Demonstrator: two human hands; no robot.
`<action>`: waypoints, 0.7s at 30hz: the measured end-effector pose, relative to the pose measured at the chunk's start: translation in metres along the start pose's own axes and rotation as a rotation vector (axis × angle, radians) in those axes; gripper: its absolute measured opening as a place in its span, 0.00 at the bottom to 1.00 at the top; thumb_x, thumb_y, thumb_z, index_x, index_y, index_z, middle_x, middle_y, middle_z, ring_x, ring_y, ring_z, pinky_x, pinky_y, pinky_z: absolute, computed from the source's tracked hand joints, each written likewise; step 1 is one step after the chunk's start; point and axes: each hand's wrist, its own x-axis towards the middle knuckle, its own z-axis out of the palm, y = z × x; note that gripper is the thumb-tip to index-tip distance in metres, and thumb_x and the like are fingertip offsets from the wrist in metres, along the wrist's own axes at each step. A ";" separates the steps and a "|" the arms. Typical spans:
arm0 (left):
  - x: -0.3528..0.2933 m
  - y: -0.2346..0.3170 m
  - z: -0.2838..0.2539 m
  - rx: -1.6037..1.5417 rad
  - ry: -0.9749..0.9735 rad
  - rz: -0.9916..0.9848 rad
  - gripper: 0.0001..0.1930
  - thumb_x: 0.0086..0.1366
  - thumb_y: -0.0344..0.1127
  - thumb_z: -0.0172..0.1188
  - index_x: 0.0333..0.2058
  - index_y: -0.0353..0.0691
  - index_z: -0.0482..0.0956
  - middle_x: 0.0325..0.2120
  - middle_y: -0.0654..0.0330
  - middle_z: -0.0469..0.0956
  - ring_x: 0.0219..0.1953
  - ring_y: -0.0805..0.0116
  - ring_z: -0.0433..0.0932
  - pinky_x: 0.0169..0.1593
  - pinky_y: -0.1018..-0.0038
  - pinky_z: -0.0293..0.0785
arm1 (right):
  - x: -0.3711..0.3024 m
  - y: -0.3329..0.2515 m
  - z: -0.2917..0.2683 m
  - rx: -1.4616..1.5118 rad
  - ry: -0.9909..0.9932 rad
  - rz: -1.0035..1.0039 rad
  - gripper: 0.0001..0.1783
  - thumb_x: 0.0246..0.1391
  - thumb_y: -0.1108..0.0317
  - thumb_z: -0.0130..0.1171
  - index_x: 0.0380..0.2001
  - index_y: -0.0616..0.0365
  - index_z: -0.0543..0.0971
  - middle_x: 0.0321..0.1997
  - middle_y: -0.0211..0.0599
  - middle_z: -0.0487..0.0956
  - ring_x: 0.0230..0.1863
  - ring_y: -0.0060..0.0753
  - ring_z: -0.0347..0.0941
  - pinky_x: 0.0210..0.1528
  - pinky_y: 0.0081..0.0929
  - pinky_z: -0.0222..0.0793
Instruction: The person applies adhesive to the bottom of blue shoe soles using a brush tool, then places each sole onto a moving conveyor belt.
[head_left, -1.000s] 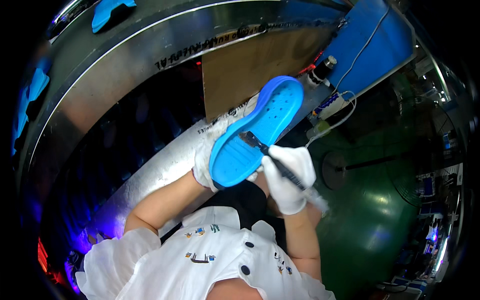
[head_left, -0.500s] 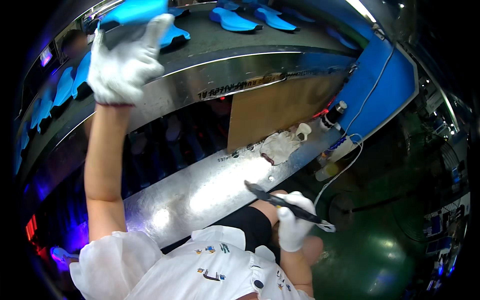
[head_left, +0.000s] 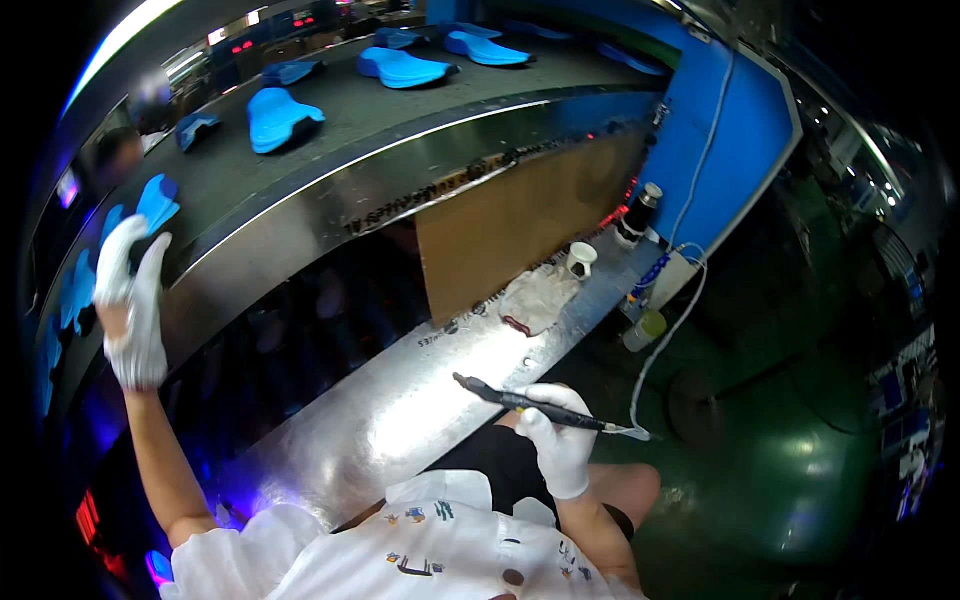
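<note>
Head view: the gloved right hand (head_left: 562, 440) is pinching the brush (head_left: 495, 393) between thumb and fingers along its handle, the dark tip pointing left above the shelf (head_left: 340, 445). The brush is looking slim and black, paler at its far end; I am judging it light, with a stiff handle whose middle is offering the surest hold, clear of the tip.

The gloved left hand (head_left: 135, 320) is hanging over the belt (head_left: 350, 120), its fingers spread, apparently holding nothing. One sole (head_left: 158, 203) is lying on the belt just by its fingertips; whether they are touching, I cannot tell. It is showing bright blue and is probably light, slightly springy, foam-like and hard to break, perhaps a little slippery; its side edges are seeming best to grip.

More soles (head_left: 403, 68) are lying farther along the belt, curved and narrow-waisted. Past the brush, a crumpled glove (head_left: 540, 298), a white cup (head_left: 581, 260) and a dark flask (head_left: 640, 212) are resting.
</note>
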 end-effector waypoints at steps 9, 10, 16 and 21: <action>-0.179 0.159 0.067 -0.888 -0.199 0.308 0.21 0.44 0.22 0.65 0.41 0.31 0.81 0.41 0.47 0.80 0.42 0.46 0.81 0.44 0.58 0.79 | -0.002 0.030 -0.026 -0.003 0.309 0.240 0.12 0.56 0.79 0.61 0.45 0.66 0.75 0.39 0.41 0.82 0.28 0.23 0.78 0.30 0.17 0.78; -0.198 0.173 0.083 -0.871 -0.260 0.297 0.20 0.46 0.23 0.69 0.41 0.33 0.79 0.41 0.46 0.80 0.46 0.45 0.80 0.47 0.56 0.78 | -0.002 0.034 -0.029 -0.023 0.351 0.230 0.12 0.56 0.79 0.61 0.44 0.66 0.76 0.38 0.41 0.82 0.28 0.23 0.78 0.30 0.17 0.78; -0.275 0.188 0.133 -1.118 -0.645 -0.314 0.11 0.54 0.30 0.70 0.36 0.42 0.80 0.58 0.44 0.66 0.60 0.49 0.68 0.61 0.62 0.67 | -0.002 0.042 -0.026 -0.015 0.454 0.285 0.13 0.54 0.76 0.65 0.43 0.67 0.78 0.32 0.35 0.81 0.29 0.19 0.75 0.31 0.16 0.73; -0.274 0.170 0.194 -1.787 -0.685 -1.490 0.26 0.64 0.53 0.52 0.53 0.41 0.73 0.52 0.43 0.73 0.42 0.55 0.75 0.42 0.64 0.71 | -0.002 0.058 -0.035 0.001 0.377 0.284 0.12 0.58 0.75 0.61 0.44 0.66 0.76 0.32 0.36 0.80 0.28 0.21 0.75 0.32 0.20 0.74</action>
